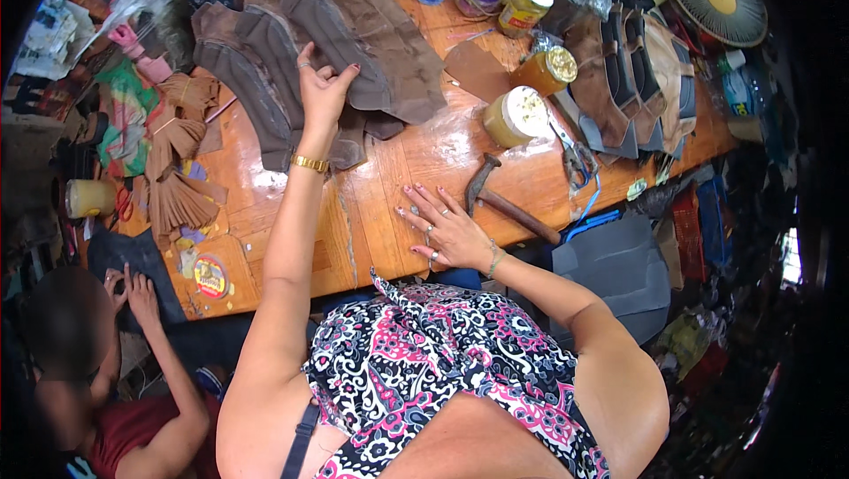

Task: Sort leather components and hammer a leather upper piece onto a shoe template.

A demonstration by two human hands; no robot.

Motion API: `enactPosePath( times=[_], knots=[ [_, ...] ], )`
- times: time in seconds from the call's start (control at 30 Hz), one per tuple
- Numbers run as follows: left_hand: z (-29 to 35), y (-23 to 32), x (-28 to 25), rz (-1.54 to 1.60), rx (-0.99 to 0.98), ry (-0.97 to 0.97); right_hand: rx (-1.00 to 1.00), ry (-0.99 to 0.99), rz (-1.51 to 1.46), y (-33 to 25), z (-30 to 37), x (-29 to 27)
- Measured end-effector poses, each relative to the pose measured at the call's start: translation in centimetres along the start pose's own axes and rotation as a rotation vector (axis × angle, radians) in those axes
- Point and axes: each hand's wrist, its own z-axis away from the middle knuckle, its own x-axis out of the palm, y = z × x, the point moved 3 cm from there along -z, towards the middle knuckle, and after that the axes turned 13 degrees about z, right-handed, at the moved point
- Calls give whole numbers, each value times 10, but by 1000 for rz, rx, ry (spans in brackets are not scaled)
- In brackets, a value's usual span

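Go light with your left hand (323,94) on the overlapping brown pieces (393,68), far side of the counter (380,200), left of the jars (506,121); best to support a piece near its middle and raise rather than drag it, so pale-marked edges don't scuff. Left grip: thumb apart from fingers, can't tell if you're pinching any material; your right hand (447,231) lies palm-down, fingers spread, just beside the hammer (513,208). Pieces look matte, dark brown, creased, with long curved ridges and whitish streaks, probably pliable, leather-like.
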Motion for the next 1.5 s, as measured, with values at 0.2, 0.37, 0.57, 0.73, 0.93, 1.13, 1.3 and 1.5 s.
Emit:
enactPosePath(
  times=[0.2,0.37,0.57,0.73,0.93,1.13,1.3,1.5],
  knots=[
    [56,-28,3,246,-42,-180,70,25,-17,-1,24,71],
    [80,-41,12,122,41,-296,38,187,78,57,37,96],
    [143,-104,4,37,-134,-201,24,664,-41,106,65,148],
    [168,-151,-79,-228,-352,-154,316,631,-19,108,136,168],
    [185,-183,-151,-306,-313,-155,1109,585,223,197,282,173],
    [168,-194,-188,-545,-135,-94,1775,242,763,238,401,148],
    [169,-173,-183,-824,3,-117,1751,353,765,235,418,154],
    [199,-102,-108,-862,134,-217,1479,964,302,207,349,85]
  ],
)
